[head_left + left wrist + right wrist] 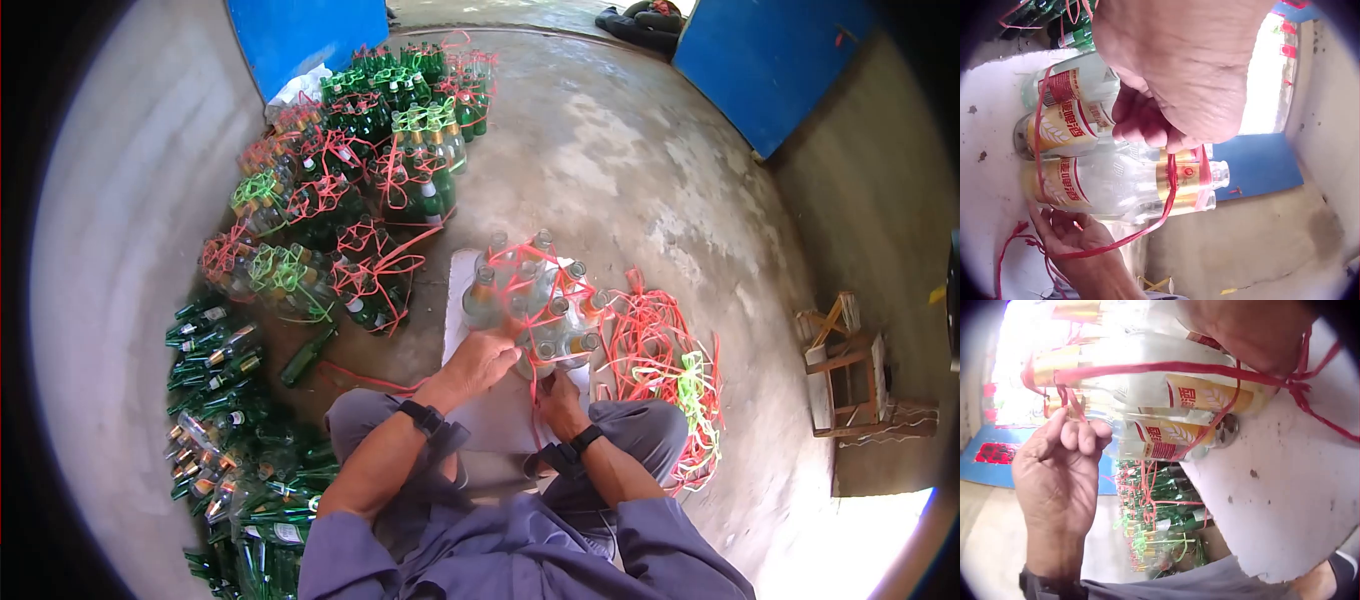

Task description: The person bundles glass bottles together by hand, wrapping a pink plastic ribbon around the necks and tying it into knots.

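Several clear glass beer bottles (482, 300) with yellow and red labels stand bunched on a white board (462, 275). Red plastic strap (1166, 212) runs round their necks and along their sides. My left hand (478, 365) is at the necks on the near side, fingertips pinching the strap, as the right wrist view shows with the left hand (1060, 469). Low at the bunch's side is my right hand (563, 405), its fingers by a bottle's base (1032, 181) and the strap crossing over it. A strap knot (1297, 387) sits beside it; the right fingertips are partly hidden.
Tied bundles of green and clear bottles (370, 110) fill the floor ahead on the left. Loose green bottles (225, 370) are piled beside my left knee. On the right lie a heap of red and green straps (650, 330) and a wooden frame (850, 375) by the wall.
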